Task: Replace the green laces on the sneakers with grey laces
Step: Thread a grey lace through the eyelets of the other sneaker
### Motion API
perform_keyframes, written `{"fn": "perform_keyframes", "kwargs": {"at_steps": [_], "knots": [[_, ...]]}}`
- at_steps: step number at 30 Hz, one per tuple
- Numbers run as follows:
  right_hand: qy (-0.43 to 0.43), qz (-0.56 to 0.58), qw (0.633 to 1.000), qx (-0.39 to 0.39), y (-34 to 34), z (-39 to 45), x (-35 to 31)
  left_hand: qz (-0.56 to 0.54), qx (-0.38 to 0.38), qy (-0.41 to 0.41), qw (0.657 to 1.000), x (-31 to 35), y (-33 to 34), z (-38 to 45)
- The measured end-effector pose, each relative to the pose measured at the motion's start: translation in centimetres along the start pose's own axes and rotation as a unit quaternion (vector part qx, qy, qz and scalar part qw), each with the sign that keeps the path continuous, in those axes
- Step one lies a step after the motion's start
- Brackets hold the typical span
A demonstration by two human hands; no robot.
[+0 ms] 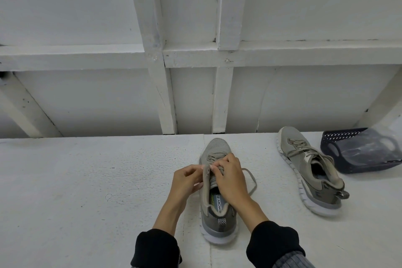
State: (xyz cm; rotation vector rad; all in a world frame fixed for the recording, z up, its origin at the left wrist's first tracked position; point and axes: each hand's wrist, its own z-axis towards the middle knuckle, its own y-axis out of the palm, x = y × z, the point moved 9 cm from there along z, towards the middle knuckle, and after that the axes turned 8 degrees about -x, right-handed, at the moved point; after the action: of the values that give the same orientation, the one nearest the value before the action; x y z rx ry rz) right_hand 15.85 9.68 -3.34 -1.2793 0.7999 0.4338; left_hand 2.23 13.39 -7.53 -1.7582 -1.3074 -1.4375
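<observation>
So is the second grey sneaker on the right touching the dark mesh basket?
Apart. The head view shows a strip of white table between the second grey sneaker and the dark mesh basket.

Plain workroom or utility space, white-painted timber-framed wall (191, 54) with rough studs and rails, rough white counter (87, 180), dark plastic mesh basket (339, 159) at the side
</observation>
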Motion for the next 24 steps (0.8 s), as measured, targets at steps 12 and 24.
{"fn": "perform_keyframes", "kwargs": {"at_steps": [12,24], "knots": [[0.016,0.096,0.989,0.112,-2.9,-3.0,3.0,0.439,0.323,0.028,0.838,1.9,-9.1,-0.4],[0.029,0.203,0.971,0.126,-2.2,-3.6,5.0,0.355,0.06,0.2,0.911,2.1,-0.1,1.1]]}}
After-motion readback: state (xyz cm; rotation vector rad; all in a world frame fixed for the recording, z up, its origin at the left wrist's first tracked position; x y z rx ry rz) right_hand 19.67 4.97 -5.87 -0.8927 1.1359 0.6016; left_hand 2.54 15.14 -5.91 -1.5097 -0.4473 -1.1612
